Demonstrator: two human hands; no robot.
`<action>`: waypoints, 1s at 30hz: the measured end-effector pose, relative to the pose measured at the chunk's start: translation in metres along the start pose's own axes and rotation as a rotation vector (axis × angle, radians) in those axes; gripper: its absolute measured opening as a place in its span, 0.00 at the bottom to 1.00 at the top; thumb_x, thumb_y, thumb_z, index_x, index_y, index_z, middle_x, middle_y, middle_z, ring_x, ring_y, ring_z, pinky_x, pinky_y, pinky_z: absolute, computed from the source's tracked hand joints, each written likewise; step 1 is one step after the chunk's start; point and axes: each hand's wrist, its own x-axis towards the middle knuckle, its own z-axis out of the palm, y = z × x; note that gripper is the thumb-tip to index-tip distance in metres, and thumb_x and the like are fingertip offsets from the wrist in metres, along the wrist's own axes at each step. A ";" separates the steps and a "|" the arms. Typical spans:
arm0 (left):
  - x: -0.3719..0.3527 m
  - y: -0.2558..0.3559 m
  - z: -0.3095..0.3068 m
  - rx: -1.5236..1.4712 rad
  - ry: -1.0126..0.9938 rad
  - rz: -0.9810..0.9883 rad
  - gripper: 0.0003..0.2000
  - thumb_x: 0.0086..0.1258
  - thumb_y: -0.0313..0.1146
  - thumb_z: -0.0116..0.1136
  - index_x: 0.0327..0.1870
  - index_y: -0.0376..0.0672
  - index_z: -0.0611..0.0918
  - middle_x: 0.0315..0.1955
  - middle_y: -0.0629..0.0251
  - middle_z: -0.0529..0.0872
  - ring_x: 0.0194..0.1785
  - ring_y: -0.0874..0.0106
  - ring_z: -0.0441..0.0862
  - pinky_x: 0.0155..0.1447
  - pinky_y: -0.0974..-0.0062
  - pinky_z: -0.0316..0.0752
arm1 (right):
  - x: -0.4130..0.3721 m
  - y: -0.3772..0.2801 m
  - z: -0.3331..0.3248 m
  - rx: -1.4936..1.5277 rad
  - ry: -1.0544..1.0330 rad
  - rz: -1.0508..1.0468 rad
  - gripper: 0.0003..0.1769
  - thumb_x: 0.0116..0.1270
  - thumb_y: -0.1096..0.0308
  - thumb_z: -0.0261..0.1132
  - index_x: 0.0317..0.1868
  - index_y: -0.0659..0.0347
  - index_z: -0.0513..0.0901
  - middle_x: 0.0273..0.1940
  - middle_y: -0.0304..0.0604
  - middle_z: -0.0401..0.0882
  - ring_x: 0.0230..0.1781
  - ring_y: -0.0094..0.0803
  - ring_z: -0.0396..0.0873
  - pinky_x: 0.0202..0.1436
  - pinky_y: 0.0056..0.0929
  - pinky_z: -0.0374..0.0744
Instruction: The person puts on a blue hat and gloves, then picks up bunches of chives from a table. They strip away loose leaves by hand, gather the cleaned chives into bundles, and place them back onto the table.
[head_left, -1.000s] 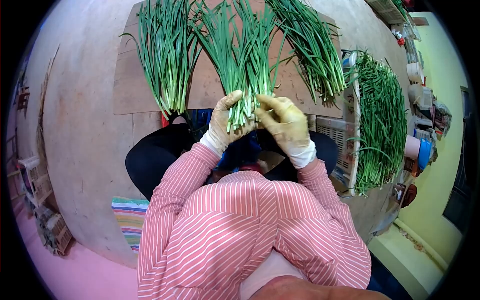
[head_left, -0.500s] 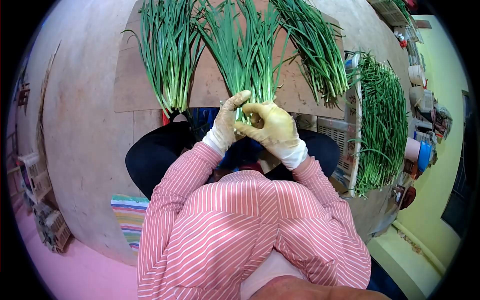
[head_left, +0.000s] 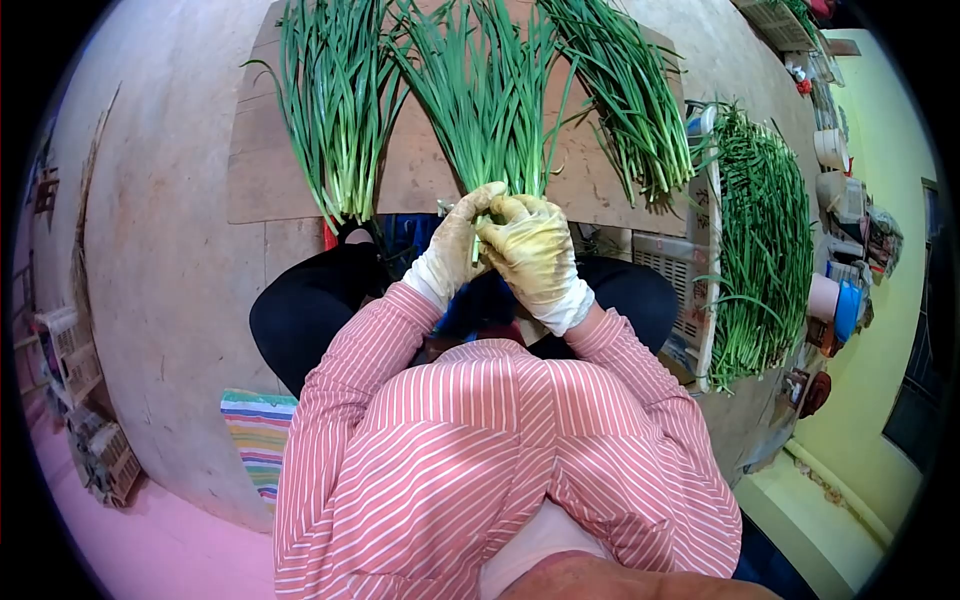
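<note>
A bunch of garlic chives (head_left: 485,110) lies in the middle of a brown board (head_left: 260,170), its pale stem ends toward me. My left hand (head_left: 455,240), in a stained, yellowish-white glove, closes round the stems from the left. My right hand (head_left: 530,245), gloved the same way, closes on these stems from the right, fingers curled and knuckles up. A few cut stem ends stick out below, between the two hands. The fingertips are partly hidden behind the gloves. To the left is a second bunch (head_left: 340,110), and to the right a third bunch (head_left: 635,110).
Right of my knee stands a crate (head_left: 690,290) beside a long heap of garlic chives (head_left: 765,250). A striped mat (head_left: 258,435) lies at lower left. Buckets and a blue basin (head_left: 848,310) line the right wall. Baskets (head_left: 70,350) stand at far left.
My right hand has moved slightly left and turned, its fingers curling closer round the stems. The two halves of the middle bunch now sit closer together. My left hand has barely moved.
</note>
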 end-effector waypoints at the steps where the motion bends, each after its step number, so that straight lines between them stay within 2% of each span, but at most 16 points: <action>1: 0.002 -0.002 -0.004 0.001 0.000 0.001 0.12 0.71 0.41 0.56 0.46 0.44 0.80 0.42 0.62 0.84 0.48 0.68 0.84 0.54 0.67 0.81 | -0.001 -0.001 0.000 -0.007 0.023 -0.011 0.11 0.51 0.67 0.68 0.36 0.60 0.83 0.40 0.44 0.80 0.41 0.44 0.78 0.44 0.41 0.75; 4: 0.003 -0.002 -0.003 0.046 -0.069 0.142 0.16 0.72 0.42 0.53 0.52 0.40 0.78 0.46 0.58 0.84 0.51 0.64 0.83 0.57 0.64 0.79 | -0.005 0.000 -0.014 0.280 -0.092 -0.079 0.10 0.52 0.69 0.70 0.36 0.60 0.83 0.39 0.43 0.81 0.43 0.43 0.79 0.48 0.39 0.75; 5: 0.000 0.001 0.001 -0.002 -0.137 0.021 0.20 0.73 0.44 0.52 0.57 0.38 0.76 0.49 0.54 0.83 0.53 0.59 0.82 0.59 0.61 0.78 | -0.006 -0.002 -0.022 0.278 -0.092 -0.079 0.10 0.52 0.69 0.70 0.36 0.60 0.83 0.39 0.43 0.81 0.43 0.43 0.79 0.48 0.39 0.75; 6: -0.003 0.004 0.007 -0.049 -0.207 -0.099 0.23 0.73 0.45 0.50 0.61 0.36 0.74 0.52 0.50 0.82 0.55 0.55 0.81 0.61 0.58 0.76 | -0.007 -0.005 -0.034 0.480 -0.148 -0.081 0.09 0.53 0.70 0.71 0.35 0.60 0.84 0.40 0.43 0.82 0.45 0.43 0.79 0.50 0.39 0.75; 9: 0.001 0.005 0.009 -0.110 -0.266 -0.083 0.28 0.74 0.47 0.48 0.67 0.34 0.68 0.59 0.42 0.77 0.59 0.45 0.77 0.63 0.49 0.74 | -0.019 -0.006 -0.068 0.922 -0.124 -0.065 0.05 0.59 0.71 0.70 0.34 0.62 0.84 0.40 0.44 0.84 0.45 0.38 0.82 0.51 0.35 0.78; 11: -0.002 0.007 0.009 -0.159 -0.319 -0.053 0.28 0.74 0.45 0.48 0.67 0.32 0.66 0.61 0.38 0.73 0.59 0.40 0.75 0.58 0.38 0.74 | -0.034 -0.001 -0.111 1.058 -0.131 0.238 0.05 0.61 0.74 0.69 0.38 0.64 0.84 0.40 0.43 0.85 0.46 0.33 0.82 0.52 0.31 0.78; 13: 0.003 0.006 0.000 -0.183 -0.327 -0.066 0.28 0.74 0.44 0.48 0.67 0.31 0.66 0.60 0.36 0.73 0.60 0.38 0.74 0.56 0.38 0.75 | -0.047 0.003 -0.137 1.036 0.121 0.579 0.05 0.64 0.75 0.67 0.39 0.65 0.83 0.40 0.42 0.85 0.44 0.28 0.81 0.51 0.27 0.78; 15: 0.003 0.004 -0.003 -0.167 -0.282 -0.054 0.28 0.73 0.43 0.49 0.67 0.30 0.66 0.60 0.36 0.73 0.60 0.38 0.74 0.56 0.38 0.76 | -0.071 0.041 -0.136 0.669 0.348 0.682 0.05 0.66 0.74 0.66 0.41 0.65 0.84 0.40 0.42 0.85 0.43 0.26 0.81 0.49 0.26 0.77; 17: 0.004 0.006 -0.003 -0.217 -0.311 -0.095 0.28 0.73 0.42 0.50 0.67 0.30 0.66 0.60 0.36 0.73 0.60 0.38 0.74 0.56 0.37 0.75 | -0.097 0.077 -0.137 0.322 0.439 0.790 0.08 0.67 0.69 0.67 0.43 0.65 0.84 0.39 0.42 0.85 0.41 0.26 0.80 0.48 0.24 0.77; 18: 0.003 0.006 -0.002 -0.211 -0.319 -0.089 0.28 0.73 0.42 0.49 0.67 0.30 0.66 0.60 0.36 0.73 0.60 0.39 0.74 0.57 0.38 0.75 | -0.109 0.090 -0.139 0.322 0.440 0.785 0.08 0.67 0.69 0.67 0.43 0.65 0.84 0.39 0.42 0.85 0.41 0.26 0.80 0.48 0.24 0.77; 20: 0.000 0.007 0.001 -0.195 -0.304 -0.074 0.28 0.73 0.42 0.49 0.67 0.30 0.66 0.60 0.36 0.73 0.60 0.38 0.74 0.57 0.38 0.75 | -0.127 0.109 -0.140 0.111 0.194 1.065 0.14 0.67 0.61 0.67 0.45 0.64 0.85 0.41 0.45 0.85 0.41 0.31 0.82 0.48 0.26 0.77; 21: -0.001 0.007 0.002 -0.180 -0.287 -0.069 0.28 0.73 0.42 0.48 0.67 0.31 0.66 0.60 0.36 0.73 0.60 0.38 0.74 0.57 0.38 0.75 | -0.131 0.114 -0.137 -0.123 0.040 1.151 0.20 0.66 0.54 0.66 0.46 0.63 0.85 0.43 0.49 0.84 0.44 0.38 0.82 0.50 0.32 0.77; 23: -0.001 0.007 0.002 -0.196 -0.304 -0.079 0.28 0.73 0.42 0.48 0.68 0.31 0.65 0.60 0.36 0.73 0.60 0.38 0.74 0.58 0.39 0.75 | -0.134 0.115 -0.116 -0.527 0.077 0.757 0.21 0.66 0.53 0.64 0.47 0.63 0.84 0.46 0.51 0.84 0.48 0.44 0.81 0.52 0.38 0.77; 24: 0.000 0.006 0.002 -0.214 -0.317 -0.089 0.28 0.73 0.42 0.47 0.68 0.31 0.65 0.61 0.36 0.73 0.60 0.38 0.75 0.58 0.39 0.74 | -0.115 0.101 -0.108 -0.497 0.126 0.681 0.20 0.66 0.54 0.65 0.47 0.62 0.83 0.45 0.50 0.83 0.49 0.43 0.80 0.53 0.39 0.76; 28: -0.003 0.007 0.008 -0.188 -0.320 -0.098 0.27 0.73 0.43 0.47 0.66 0.32 0.68 0.59 0.40 0.75 0.59 0.42 0.77 0.59 0.39 0.73 | -0.043 0.040 -0.071 0.135 0.177 0.386 0.10 0.65 0.62 0.66 0.42 0.59 0.84 0.37 0.48 0.82 0.41 0.45 0.80 0.47 0.39 0.76; 30: -0.003 0.006 0.004 -0.170 -0.225 -0.062 0.24 0.73 0.44 0.48 0.61 0.34 0.73 0.54 0.45 0.81 0.55 0.49 0.81 0.60 0.40 0.73 | -0.022 0.028 -0.046 0.275 0.140 0.288 0.09 0.64 0.65 0.66 0.39 0.61 0.85 0.32 0.48 0.81 0.35 0.45 0.80 0.41 0.40 0.76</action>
